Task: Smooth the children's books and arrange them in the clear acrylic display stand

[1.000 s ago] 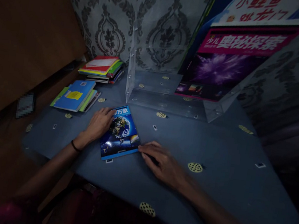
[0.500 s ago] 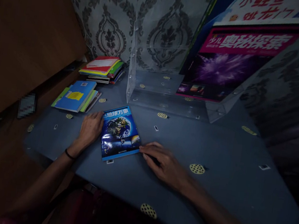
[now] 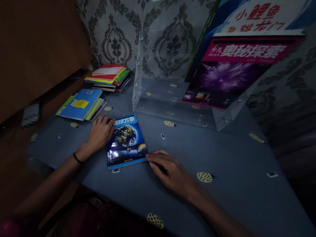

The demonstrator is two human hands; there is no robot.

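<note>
A blue children's book (image 3: 127, 139) with the Earth on its cover lies closed and slightly turned on the table. My left hand (image 3: 100, 134) rests along its left side, fingers bent loosely over the upper left edge and partly hiding the title. At the lower right corner, the fingertips of my right hand (image 3: 168, 170) come together on the book's edge, thumb below the index finger. A dark band circles my left wrist.
Left of the book lie a stack with a blue book (image 3: 81, 102) on top and, behind it, another with a red one (image 3: 108, 72). A clear acrylic stand (image 3: 173, 111) at the back holds a purple-and-pink book (image 3: 228, 73) before a larger picture book (image 3: 253, 12). The blue tablecloth (image 3: 229, 151) has pineapple prints.
My left hand has slid a little to the right and up, its fingers now covering part of the title. My right hand stays at the corner. The view has tilted up slightly.
</note>
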